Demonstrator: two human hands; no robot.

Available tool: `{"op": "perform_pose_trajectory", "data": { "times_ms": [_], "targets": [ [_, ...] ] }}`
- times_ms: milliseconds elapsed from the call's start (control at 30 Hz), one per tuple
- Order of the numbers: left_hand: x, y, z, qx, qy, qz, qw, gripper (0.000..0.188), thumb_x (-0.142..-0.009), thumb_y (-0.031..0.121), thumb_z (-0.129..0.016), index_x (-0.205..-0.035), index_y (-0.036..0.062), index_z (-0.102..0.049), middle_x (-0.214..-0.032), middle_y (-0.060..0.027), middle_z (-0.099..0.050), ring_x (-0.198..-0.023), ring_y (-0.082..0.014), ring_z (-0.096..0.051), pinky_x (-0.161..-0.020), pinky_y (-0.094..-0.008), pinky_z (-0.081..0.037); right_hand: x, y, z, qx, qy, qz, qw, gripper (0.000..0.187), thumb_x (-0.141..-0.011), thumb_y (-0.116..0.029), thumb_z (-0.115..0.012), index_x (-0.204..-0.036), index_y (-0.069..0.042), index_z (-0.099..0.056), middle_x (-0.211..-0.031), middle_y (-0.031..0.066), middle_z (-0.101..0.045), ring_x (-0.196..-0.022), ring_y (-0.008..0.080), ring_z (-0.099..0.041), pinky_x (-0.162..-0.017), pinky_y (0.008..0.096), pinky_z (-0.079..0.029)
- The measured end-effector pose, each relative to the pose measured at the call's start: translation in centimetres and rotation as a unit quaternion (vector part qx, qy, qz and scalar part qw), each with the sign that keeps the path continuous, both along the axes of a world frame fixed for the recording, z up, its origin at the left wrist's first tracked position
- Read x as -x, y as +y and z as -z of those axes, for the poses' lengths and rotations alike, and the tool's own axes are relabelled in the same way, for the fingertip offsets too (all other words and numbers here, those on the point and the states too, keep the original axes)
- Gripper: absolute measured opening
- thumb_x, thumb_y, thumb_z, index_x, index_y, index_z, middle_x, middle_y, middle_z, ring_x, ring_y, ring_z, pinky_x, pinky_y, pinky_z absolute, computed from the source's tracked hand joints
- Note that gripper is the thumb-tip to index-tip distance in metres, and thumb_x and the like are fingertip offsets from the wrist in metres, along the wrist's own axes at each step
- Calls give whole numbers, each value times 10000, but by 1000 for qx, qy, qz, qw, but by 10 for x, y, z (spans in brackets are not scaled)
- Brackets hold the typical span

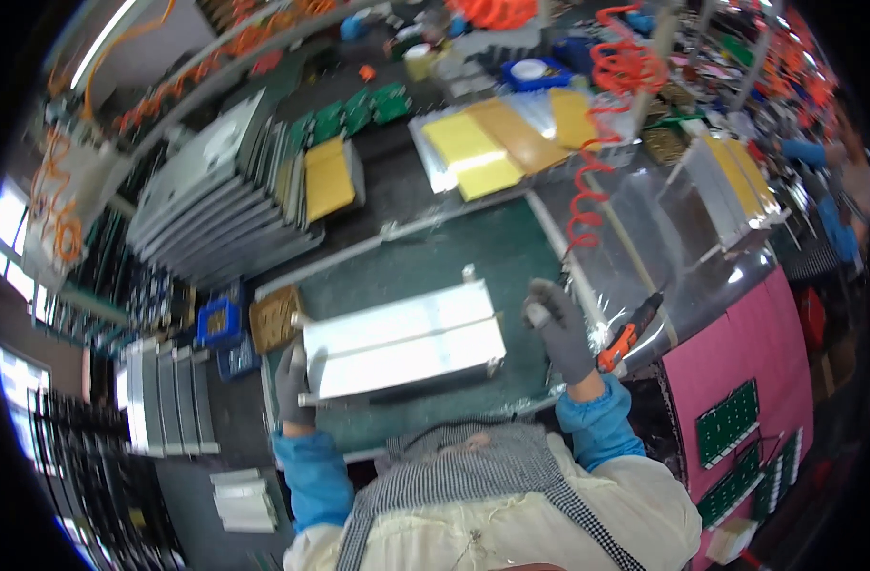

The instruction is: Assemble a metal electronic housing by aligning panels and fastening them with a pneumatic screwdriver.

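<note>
A long silver metal housing lies slightly slanted in front of me, a thin seam running along its top. My left hand, in a grey glove, grips its left end, with the thumb side against the edge. Off the right end, apart from the housing, is my right hand, also gloved in grey. Its fingers are curled in toward the thumb, and whatever they may hold is too small to make out. An orange-and-black power screwdriver rests just right of that hand.
Under the housing is a green work mat with a pale raised frame. A cardboard box and blue bins stand left; stacked metal panels stand behind. A red coiled hose hangs right. Green circuit boards lie on pink sheeting.
</note>
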State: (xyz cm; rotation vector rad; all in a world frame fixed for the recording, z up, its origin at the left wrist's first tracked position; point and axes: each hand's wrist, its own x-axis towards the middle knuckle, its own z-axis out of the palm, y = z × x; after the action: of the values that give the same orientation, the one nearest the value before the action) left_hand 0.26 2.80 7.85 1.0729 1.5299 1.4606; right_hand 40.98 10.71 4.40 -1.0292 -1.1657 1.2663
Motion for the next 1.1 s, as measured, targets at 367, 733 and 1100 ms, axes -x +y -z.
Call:
{"op": "perform_pose_trajectory", "data": {
  "times_ms": [367, 733, 1100],
  "targets": [
    [9, -1, 35, 4, -128, -58, 990, 475, -963, 326, -598, -1277, -30, -584, -1175, -125, -635, -1042, -169, -600, -905, -279, -471, 34, -13, -36, -187, -280, -53, 940, 271, -854, -116, -649, -1101, -6, -635, -988, 134, -639, -899, 246, -647, -802, 322, -511],
    [9, 3, 30, 46, -114, -80, 989, 478, -928, 243, -555, -1314, -38, -539, -1230, -171, -613, -1081, -243, -619, -928, -320, -498, 29, -4, -19, -95, -198, -37, 975, 318, -879, -93, -638, -1178, 6, -598, -1030, 129, -645, -944, 207, -640, -849, 318, -507],
    [54, 17, 39, 52, -297, -85, 950, 514, -969, 381, -579, -1328, 21, -501, -679, 106, -368, -512, 14, -298, -425, -150, -227, 25, 36, -4, -49, -146, 46, 987, 290, -916, -59, -543, -1191, 19, -588, -1062, 102, -641, -1022, 190, -599, -921, 312, -465]
  ]
}}
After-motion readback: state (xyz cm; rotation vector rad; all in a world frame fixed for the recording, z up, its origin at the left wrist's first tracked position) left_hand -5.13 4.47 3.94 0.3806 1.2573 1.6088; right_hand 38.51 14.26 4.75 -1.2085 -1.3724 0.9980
